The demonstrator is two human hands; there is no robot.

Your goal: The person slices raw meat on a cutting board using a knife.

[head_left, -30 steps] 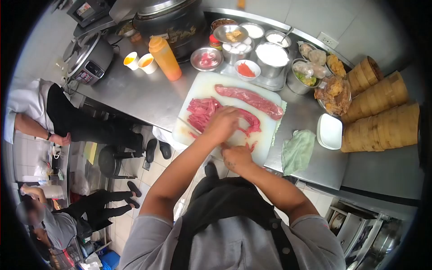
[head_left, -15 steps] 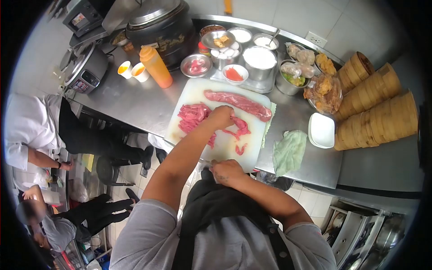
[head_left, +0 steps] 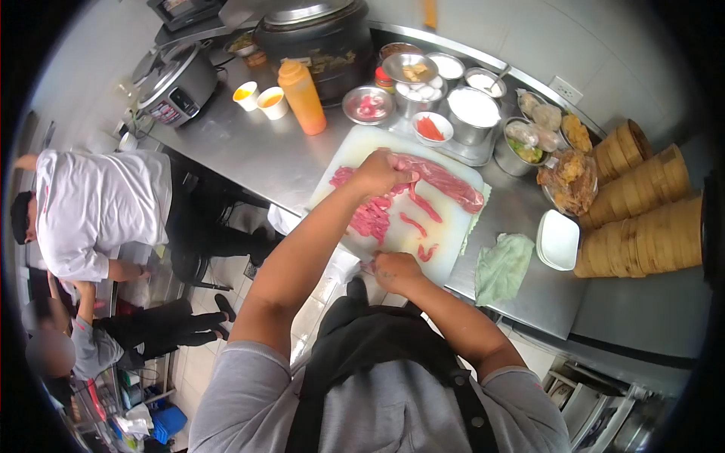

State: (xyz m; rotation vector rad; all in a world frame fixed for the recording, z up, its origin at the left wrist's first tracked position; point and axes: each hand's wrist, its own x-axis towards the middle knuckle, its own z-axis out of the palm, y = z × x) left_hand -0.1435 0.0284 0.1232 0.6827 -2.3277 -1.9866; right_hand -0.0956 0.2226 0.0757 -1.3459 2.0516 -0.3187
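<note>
A white cutting board point(head_left: 458, 226) carries a long piece of raw meat point(head_left: 445, 181) along its far side and a pile of cut strips point(head_left: 370, 220) on its left. My left hand point(head_left: 380, 174) is closed on a meat strip point(head_left: 425, 205) that hangs from its fingers over the board. Smaller scraps point(head_left: 427, 252) lie near the board's near right part. At the near edge my right hand point(head_left: 397, 272) is closed; what it grips is hidden by the fingers.
Behind the board are metal bowls point(head_left: 473, 109), a sauce bottle point(head_left: 301, 98) and two cups point(head_left: 273, 103). A green cloth point(head_left: 504, 269), white dishes point(head_left: 558, 240) and bamboo steamers point(head_left: 642, 240) are at the right. Co-workers, one in a white shirt point(head_left: 106, 204), are at the left.
The view has shifted, so the counter appears farther right. My left hand now holds up a strip beside the long piece. The co-worker in white is more fully in view, leaning over.
</note>
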